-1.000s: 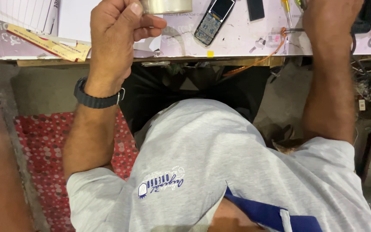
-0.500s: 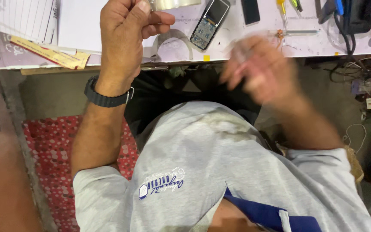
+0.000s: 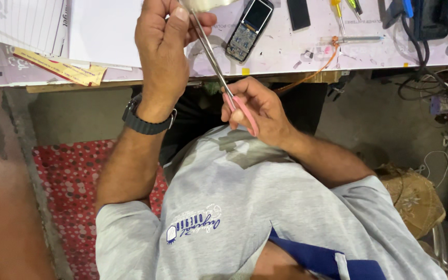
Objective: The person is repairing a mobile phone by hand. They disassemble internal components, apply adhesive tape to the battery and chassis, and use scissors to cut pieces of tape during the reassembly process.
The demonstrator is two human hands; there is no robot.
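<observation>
Along the top of the frame ran a white workbench (image 3: 296,52) with a dismantled phone (image 3: 250,28) lying on it. Your right hand (image 3: 257,111) gripped pink-handled scissors (image 3: 219,72) at centre, blades angled up-left. Your left hand (image 3: 164,49) was closed, perhaps pinching a pale roll of tape (image 3: 203,4) at the top edge.

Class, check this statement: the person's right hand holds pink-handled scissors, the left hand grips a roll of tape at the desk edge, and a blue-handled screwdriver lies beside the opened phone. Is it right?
Not quite. In the head view the screwdriver lying near the opened phone has a yellow handle, not blue. The rest holds: the right hand holds the pink-handled scissors, and the left hand grips the tape roll at the desk edge.
</observation>
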